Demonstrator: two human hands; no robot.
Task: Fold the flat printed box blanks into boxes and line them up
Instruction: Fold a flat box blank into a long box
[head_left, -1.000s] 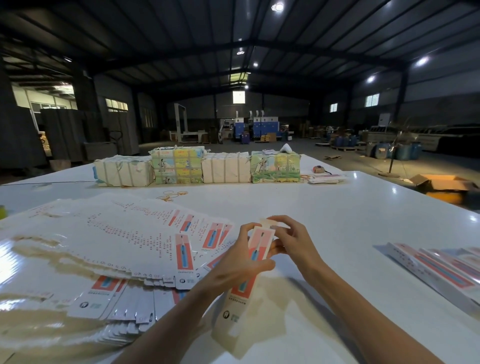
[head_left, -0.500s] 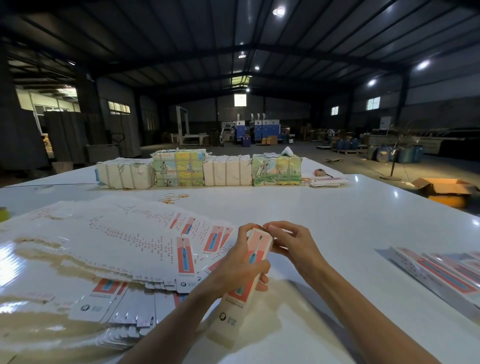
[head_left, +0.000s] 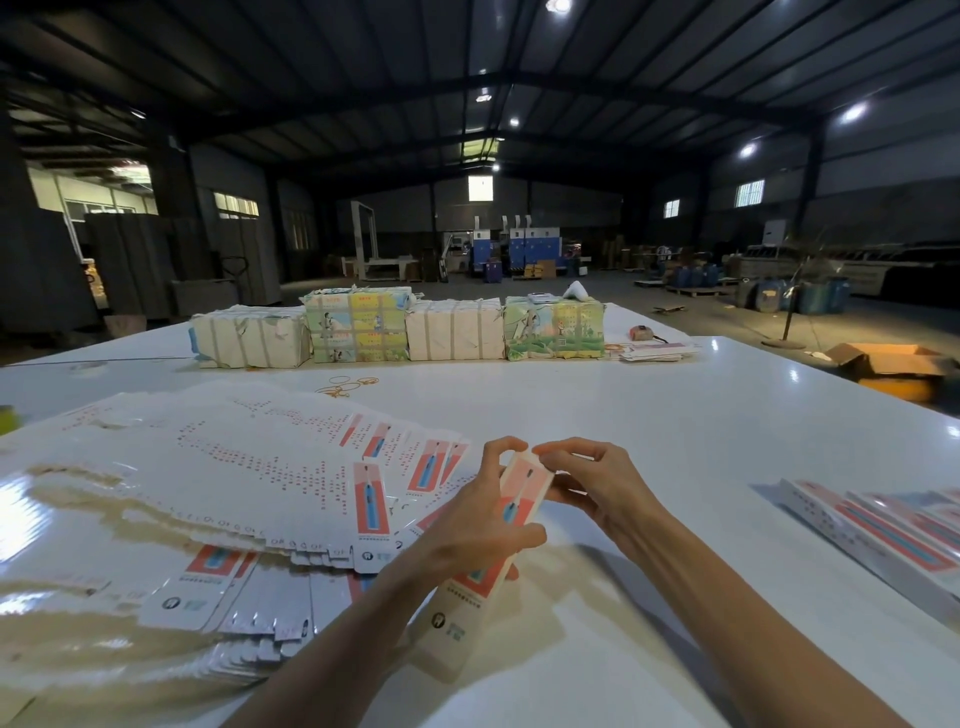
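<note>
Box (head_left: 462, 618) part-folded at centre, near end low over the table (head_left: 649, 415); long axis runs 7 to 1 o'clock. Left hand (head_left: 478, 525) wraps its middle; right hand (head_left: 597, 483) pinches the far end at 1 o'clock, probably tucking the flap. Blanks (head_left: 249, 478) fan out at 9 o'clock. Row (head_left: 883, 530) lies at 3 o'clock, nearer the right hand.

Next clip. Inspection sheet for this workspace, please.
Surface: white glossy table, glare at left.
Job's things: box in both hands; flat blanks fanned at left; finished boxes in a row at right.
Clutter: wrapped bundles along far edge; rubber bands before them.
Hands: left hand grips the box's middle; right hand pinches its top end.
Cables: nothing seen.
Surroundings: dim warehouse, carton on floor at right.
</note>
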